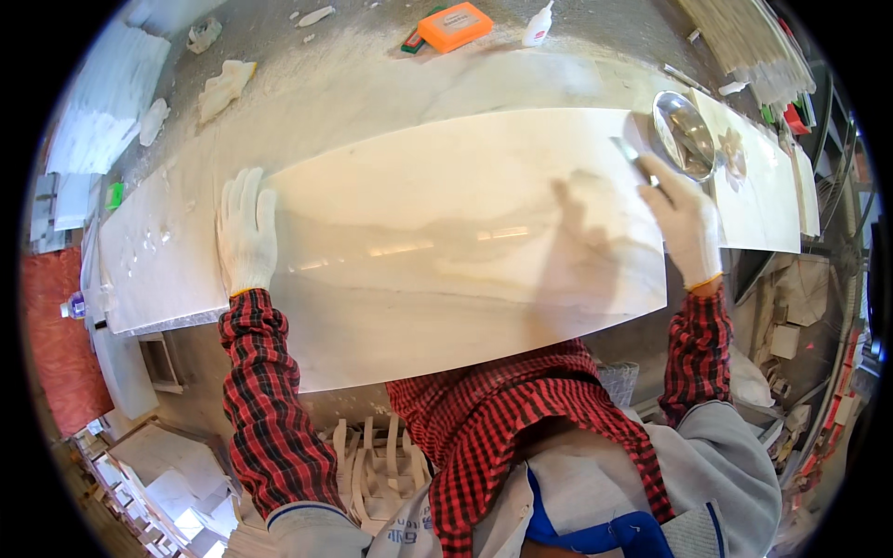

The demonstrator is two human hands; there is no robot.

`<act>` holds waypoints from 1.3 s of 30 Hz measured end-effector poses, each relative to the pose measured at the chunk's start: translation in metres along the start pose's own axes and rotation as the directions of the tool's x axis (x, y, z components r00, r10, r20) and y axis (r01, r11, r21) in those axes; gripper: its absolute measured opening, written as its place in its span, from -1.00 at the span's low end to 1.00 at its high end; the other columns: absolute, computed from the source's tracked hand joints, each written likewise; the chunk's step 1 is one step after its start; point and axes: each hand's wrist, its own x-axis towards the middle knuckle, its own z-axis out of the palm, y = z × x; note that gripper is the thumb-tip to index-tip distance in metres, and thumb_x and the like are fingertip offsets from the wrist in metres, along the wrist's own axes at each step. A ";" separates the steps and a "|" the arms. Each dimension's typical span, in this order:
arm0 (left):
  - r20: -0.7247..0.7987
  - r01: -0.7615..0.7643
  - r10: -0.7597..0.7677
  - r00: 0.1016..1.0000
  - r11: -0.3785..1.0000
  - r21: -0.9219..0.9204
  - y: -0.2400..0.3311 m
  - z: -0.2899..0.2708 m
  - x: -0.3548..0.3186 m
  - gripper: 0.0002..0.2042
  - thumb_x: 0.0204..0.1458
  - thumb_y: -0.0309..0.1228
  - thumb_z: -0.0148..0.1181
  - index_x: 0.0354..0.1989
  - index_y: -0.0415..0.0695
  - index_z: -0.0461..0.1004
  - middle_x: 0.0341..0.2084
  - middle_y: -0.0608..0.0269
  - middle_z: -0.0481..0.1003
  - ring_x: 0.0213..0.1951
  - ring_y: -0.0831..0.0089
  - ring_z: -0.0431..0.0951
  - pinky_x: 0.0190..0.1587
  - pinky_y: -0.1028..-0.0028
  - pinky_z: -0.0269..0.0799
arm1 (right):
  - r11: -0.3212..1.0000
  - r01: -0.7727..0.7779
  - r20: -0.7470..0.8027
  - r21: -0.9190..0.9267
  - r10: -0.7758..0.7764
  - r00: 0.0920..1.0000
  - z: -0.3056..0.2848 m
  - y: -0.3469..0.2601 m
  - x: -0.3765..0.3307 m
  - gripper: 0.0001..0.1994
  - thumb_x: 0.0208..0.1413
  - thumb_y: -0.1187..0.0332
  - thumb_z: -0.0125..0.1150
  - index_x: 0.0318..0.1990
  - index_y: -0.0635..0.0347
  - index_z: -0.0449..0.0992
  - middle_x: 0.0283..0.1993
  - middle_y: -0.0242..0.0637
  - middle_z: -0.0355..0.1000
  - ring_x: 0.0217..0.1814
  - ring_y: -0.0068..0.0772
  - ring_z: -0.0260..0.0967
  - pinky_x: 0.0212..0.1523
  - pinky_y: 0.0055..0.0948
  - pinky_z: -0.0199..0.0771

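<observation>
Both gloved: left hand (248, 228) lies unclenched at the glossy slab's (437, 205) edge; right hand (684, 216) grasps a scraper (638, 160).

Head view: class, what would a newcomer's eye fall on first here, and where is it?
Probably the big glossy slab across the middle, with the gloved left hand at its left edge. Next, the gloved right hand holding a tool beside the shiny bowl at upper right. The orange box also stands out, at top centre.
</observation>
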 end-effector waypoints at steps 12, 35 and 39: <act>-0.096 0.140 -0.114 0.989 0.934 0.329 -0.007 0.024 0.000 -0.54 0.40 -0.09 -0.13 0.38 0.02 0.35 0.40 0.17 0.31 0.43 0.13 0.19 0.42 0.11 0.04 | 0.918 0.006 -0.049 -0.396 -0.028 0.998 -0.048 0.100 0.046 -0.69 0.18 0.27 0.19 0.04 0.11 0.63 -0.20 0.01 0.58 -0.10 0.05 0.54 -0.03 -0.08 0.46; -0.113 0.051 -0.013 0.994 0.941 0.334 -0.014 0.022 0.002 -0.59 0.36 -0.13 -0.01 0.27 -0.02 0.46 0.29 0.12 0.43 0.33 0.10 0.33 0.37 0.09 0.15 | 0.996 -0.045 -0.134 0.081 0.056 0.989 -0.031 0.072 0.033 -0.65 0.18 0.28 0.24 0.08 0.18 0.62 -0.09 0.01 0.61 -0.05 -0.02 0.59 0.02 -0.26 0.51; -0.136 0.091 -0.048 0.990 0.940 0.330 0.001 0.011 0.003 -0.58 0.32 -0.12 0.04 0.26 -0.02 0.47 0.28 0.14 0.44 0.35 0.12 0.32 0.39 0.05 0.09 | 0.988 -0.020 -0.095 0.154 0.035 0.995 -0.004 0.024 0.034 -0.66 0.16 0.34 0.28 0.08 0.23 0.61 -0.07 0.00 0.62 -0.03 -0.08 0.59 0.01 -0.33 0.52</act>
